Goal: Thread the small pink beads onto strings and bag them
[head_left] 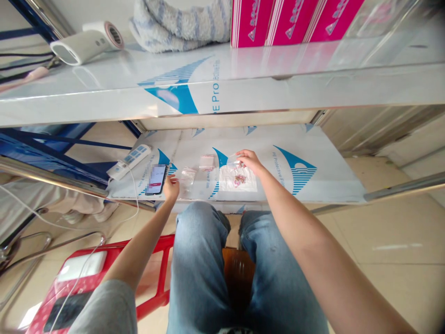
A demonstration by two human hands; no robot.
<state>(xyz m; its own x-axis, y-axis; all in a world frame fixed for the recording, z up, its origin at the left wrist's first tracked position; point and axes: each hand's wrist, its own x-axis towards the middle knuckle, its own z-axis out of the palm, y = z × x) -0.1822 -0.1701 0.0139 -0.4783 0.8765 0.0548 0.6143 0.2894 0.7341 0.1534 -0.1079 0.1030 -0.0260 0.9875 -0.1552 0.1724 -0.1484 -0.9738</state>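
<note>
At the left of the lower shelf, my left hand [171,187] is closed at the right edge of a phone [157,178] with a lit screen. Its fingertips are partly hidden by the phone. Further right, my right hand [251,161] pinches what looks like a small clear plastic bag [233,159]. Below that hand lies a white sheet or flat bag [248,185] with a little heap of small pink pieces [239,180] on it. Between my hands are a small clear bag [188,178] and a stack of small clear bags with pinkish edges [207,162].
A white power strip [129,161] with a cable lies left of the phone. The upper shelf [250,88] overhangs, bearing pink boxes [252,23], a striped fluffy cloth [184,23] and a white hair dryer [85,44]. A red stool [153,278] stands beside my left leg.
</note>
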